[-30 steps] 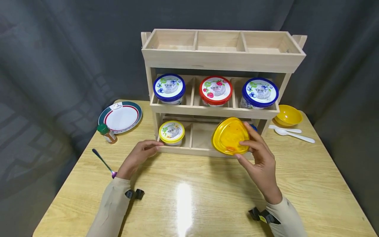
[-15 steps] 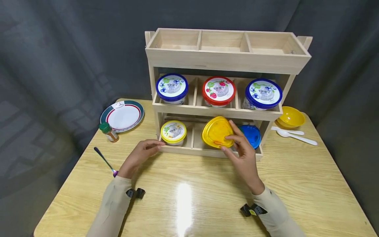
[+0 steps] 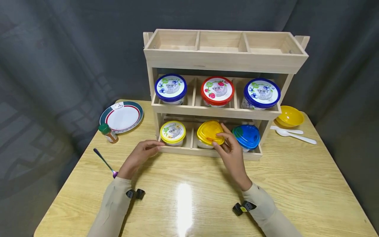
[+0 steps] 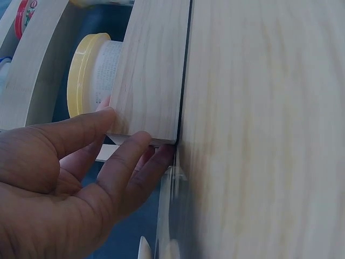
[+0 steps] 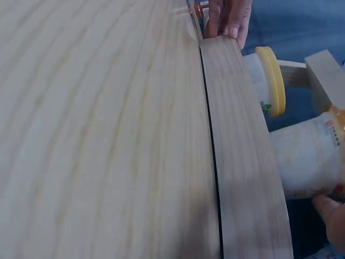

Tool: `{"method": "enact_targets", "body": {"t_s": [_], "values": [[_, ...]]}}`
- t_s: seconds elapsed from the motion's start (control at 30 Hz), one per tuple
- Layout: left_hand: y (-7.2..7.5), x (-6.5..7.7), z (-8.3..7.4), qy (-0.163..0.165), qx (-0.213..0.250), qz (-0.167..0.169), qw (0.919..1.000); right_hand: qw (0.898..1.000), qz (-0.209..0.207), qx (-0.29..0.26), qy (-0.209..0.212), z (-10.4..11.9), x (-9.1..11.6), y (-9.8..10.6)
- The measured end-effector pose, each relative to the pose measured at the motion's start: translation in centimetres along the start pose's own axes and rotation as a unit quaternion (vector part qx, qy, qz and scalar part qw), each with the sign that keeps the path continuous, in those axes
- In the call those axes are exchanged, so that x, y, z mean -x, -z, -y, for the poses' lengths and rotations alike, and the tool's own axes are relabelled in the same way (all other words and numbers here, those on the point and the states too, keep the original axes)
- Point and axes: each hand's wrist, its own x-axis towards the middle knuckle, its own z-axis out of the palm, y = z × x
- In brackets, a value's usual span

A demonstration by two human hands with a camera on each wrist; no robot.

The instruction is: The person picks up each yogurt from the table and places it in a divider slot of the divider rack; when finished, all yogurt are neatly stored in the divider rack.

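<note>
My right hand (image 3: 232,156) holds a tub with a yellow, rounded-triangular lid (image 3: 208,130) by its right side. The tub (image 5: 307,156) sits tilted in or just over the bottom tier's middle compartment; its base is hidden. At the lower left corner of the wooden rack (image 3: 177,149), my left hand (image 3: 140,153) grips the front board's end, thumb on the edge in the left wrist view. Beside those fingers stands a round tub with a yellow-rimmed lid (image 3: 173,131). A blue-lidded tub (image 3: 248,136) occupies the bottom right compartment.
The middle tier bears two blue-rimmed tubs and a red-rimmed tub (image 3: 217,90). Left of the rack are a plate (image 3: 122,117), a green-capped spice jar (image 3: 108,133) and a dark-handled spoon (image 3: 103,159). To its right lie a yellow bowl (image 3: 290,117) and white plastic cutlery (image 3: 296,135).
My right hand has carried the yellow-lidded tub left and down into the bottom tier's middle compartment area, uncovering the blue-lidded tub. The left hand has stayed at the rack's corner.
</note>
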Motion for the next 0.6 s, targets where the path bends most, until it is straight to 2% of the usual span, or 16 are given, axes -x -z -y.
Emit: {"method": "enact_targets", "body": {"t_s": [0.23,0.33,0.43,0.53,0.6], "values": [[0.0,0.1,0.3,0.012,0.0,-0.001,0.9999,0.996,0.026,0.082,-0.01,-0.5,-0.2,-0.3],[0.0,0.2,0.4,0.013,-0.002,-0.001,0.9999,0.992,0.037,0.122,0.009,-0.6,0.0,0.1],[-0.1,0.2,0.3,0.013,-0.005,-0.002,0.9999,0.984,0.031,0.17,0.047,-0.3,0.6,0.8],[0.0,0.2,0.1,0.014,-0.009,0.0,0.9999,0.973,0.011,0.205,0.108,0.4,1.6,2.1],[0.1,0.3,0.0,0.014,-0.016,-0.001,0.9998,0.966,-0.007,0.208,0.152,0.8,2.4,3.5]]}}
